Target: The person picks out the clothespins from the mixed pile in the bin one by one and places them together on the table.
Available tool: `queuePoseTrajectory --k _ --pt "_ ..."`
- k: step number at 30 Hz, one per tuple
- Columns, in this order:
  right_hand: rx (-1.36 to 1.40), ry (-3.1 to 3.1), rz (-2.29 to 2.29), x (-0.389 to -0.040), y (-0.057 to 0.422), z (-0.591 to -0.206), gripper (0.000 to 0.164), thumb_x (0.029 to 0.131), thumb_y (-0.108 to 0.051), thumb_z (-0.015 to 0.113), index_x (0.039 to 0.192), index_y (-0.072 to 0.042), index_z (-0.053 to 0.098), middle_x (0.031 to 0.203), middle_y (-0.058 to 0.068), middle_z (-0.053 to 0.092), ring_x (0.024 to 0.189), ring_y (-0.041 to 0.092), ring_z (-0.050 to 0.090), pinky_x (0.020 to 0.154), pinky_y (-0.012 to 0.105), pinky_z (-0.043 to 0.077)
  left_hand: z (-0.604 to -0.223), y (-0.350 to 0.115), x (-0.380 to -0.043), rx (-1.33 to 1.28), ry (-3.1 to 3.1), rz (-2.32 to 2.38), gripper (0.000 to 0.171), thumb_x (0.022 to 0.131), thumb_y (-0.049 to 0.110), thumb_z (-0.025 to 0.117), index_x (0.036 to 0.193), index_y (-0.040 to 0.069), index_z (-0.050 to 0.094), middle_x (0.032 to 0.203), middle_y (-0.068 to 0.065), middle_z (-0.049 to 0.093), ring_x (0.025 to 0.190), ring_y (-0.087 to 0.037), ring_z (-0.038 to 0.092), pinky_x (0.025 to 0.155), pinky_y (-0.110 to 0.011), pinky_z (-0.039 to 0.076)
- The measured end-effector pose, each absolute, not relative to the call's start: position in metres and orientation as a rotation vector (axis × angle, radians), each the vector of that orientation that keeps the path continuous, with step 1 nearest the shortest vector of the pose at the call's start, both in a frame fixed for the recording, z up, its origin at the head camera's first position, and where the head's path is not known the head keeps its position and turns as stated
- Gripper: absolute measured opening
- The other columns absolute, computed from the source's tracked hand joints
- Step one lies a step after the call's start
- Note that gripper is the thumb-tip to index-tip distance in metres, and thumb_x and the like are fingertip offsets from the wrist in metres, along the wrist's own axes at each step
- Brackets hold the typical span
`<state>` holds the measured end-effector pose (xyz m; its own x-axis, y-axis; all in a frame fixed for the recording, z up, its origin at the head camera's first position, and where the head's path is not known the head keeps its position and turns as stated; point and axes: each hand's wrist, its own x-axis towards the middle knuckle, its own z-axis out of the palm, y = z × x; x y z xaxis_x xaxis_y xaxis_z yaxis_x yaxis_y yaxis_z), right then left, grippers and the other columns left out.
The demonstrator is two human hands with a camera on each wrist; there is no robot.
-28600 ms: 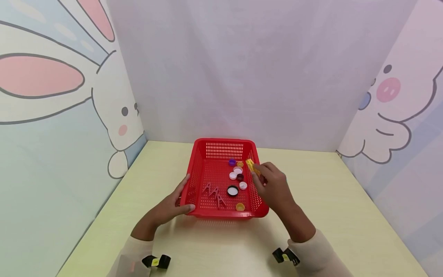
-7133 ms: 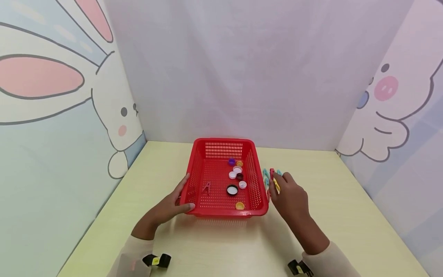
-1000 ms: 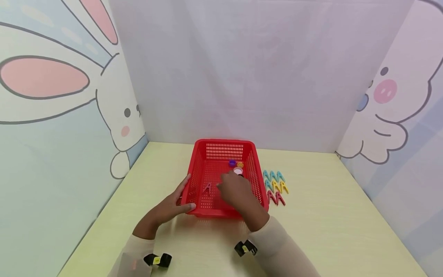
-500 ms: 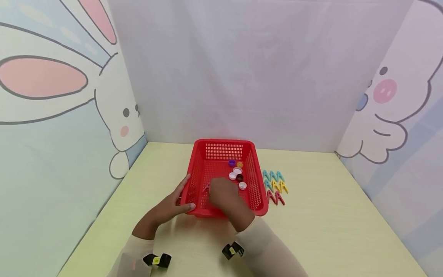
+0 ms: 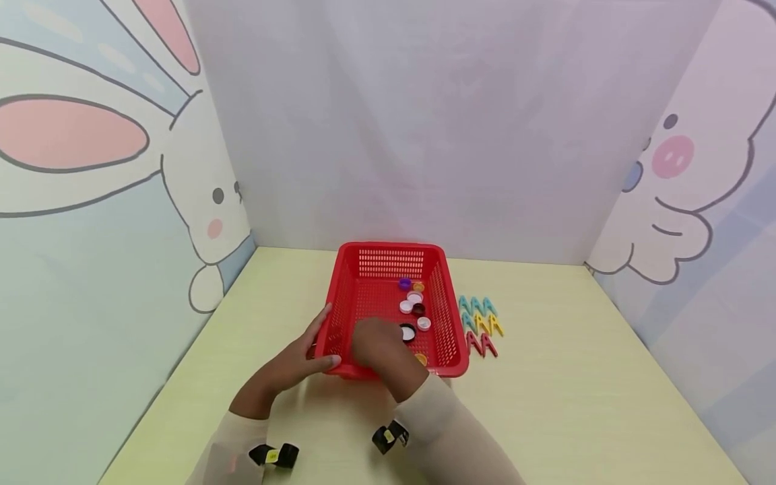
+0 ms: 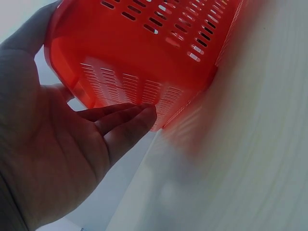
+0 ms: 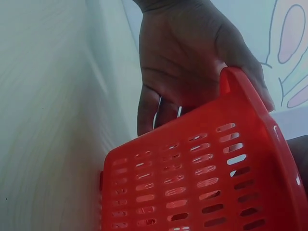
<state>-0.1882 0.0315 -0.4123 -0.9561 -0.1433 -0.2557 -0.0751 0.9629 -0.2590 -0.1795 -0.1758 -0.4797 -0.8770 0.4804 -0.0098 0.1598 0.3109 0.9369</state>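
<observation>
My left hand (image 5: 294, 367) holds the left front corner of a red plastic basket (image 5: 391, 246), thumb over the rim and fingers along the outer wall in the left wrist view. Inside the basket, my right hand (image 5: 380, 345) reaches down near the front left. Its fingertips are hidden, in the right wrist view behind the basket wall (image 7: 183, 168), so I cannot tell what they hold. To its right lie a black-rimmed cap (image 5: 408, 333), a white cap (image 5: 424, 324), a dark brown cap (image 5: 418, 309), a purple cap (image 5: 405, 284) and an orange cap (image 5: 421, 359).
Right of the basket, clothespins lie in rows on the pale table (image 5: 564, 377): several teal clothespins (image 5: 488, 306), two yellow clothespins (image 5: 496, 325) and two red clothespins (image 5: 488, 345). A plain cloth wall (image 5: 461, 135) stands behind, with cartoon-printed walls on both sides.
Clothespins earlier in the basket or in my right hand now lie in rows on the table. Within the last second my right hand moved left, covering the red clothespin in the basket. My left hand stays.
</observation>
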Motion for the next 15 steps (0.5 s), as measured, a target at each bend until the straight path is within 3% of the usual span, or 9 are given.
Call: queuePoseTrajectory --k 9,15 --pt "-0.099 2.756 -0.465 -0.1881 0.033 -0.4146 0.067 0.062 -0.027 0.102 0.119 -0.01 0.07 0.092 0.007 0.069 0.086 0.026 0.065 0.083 0.044 0.068 -0.4806 -0.1762 -0.1777 0.598 2.295 1.585 0.125 0.087 0.035 0.09 0.177 0.033 0.003 0.168 -0.02 0.036 0.148 -0.042 0.046 0.096 -0.04 0.067" --pt "-0.077 2.716 -0.477 -0.1902 0.0309 -0.4128 0.064 0.065 -0.023 0.101 0.119 -0.009 0.071 0.093 0.007 0.068 0.086 0.026 0.066 0.083 0.045 0.068 -0.4778 -0.1771 -0.1787 0.615 2.299 1.573 0.123 0.089 0.034 0.088 0.177 0.034 0.003 0.169 -0.02 0.036 0.149 -0.042 0.046 0.098 -0.041 0.067"
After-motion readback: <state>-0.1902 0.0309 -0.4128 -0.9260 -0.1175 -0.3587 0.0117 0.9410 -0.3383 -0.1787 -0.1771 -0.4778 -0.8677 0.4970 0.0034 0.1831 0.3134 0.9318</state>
